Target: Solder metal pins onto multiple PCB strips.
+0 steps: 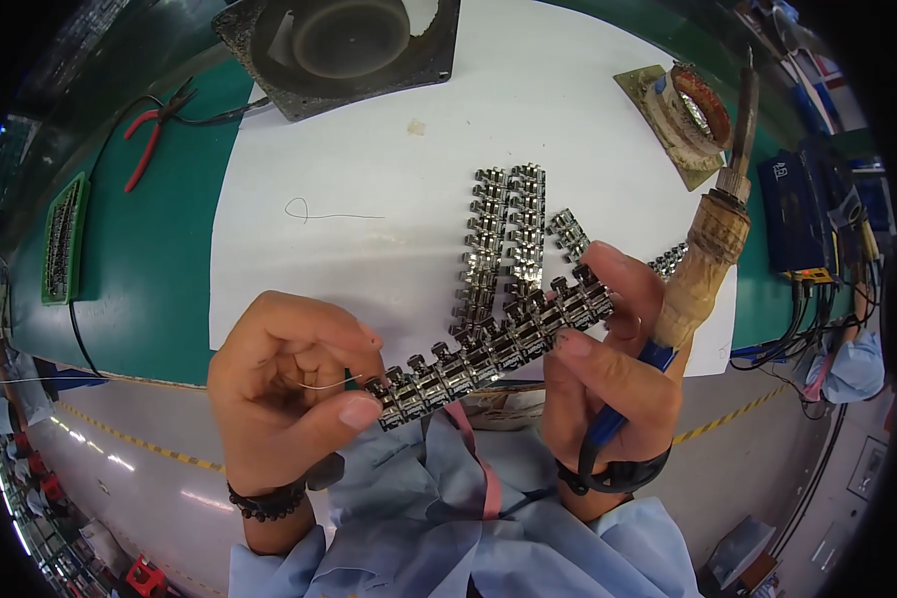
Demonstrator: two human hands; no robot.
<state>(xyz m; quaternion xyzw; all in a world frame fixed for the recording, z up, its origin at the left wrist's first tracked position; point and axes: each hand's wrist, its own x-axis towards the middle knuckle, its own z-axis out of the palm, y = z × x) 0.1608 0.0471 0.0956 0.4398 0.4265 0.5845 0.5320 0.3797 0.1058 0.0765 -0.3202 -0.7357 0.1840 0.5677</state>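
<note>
five connector strips [495,352], one soldering iron [713,254], one pliers [154,130].

Bright, even overhead light, strongest on the white sheet [369,159], nearly blown out there. Soft, short shadows under the hands. Small glints on the metal connector strip [488,354]. Sharp focus at centre, softer toward the rim. Heavy fisheye bending of the surface [159,259] edges, black vignette in the corners.

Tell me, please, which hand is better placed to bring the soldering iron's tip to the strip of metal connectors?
Probably the right hand: it already grips the soldering iron while pinching the connector strip. The left hand pinches the strip's other end and a thin wire.
</note>
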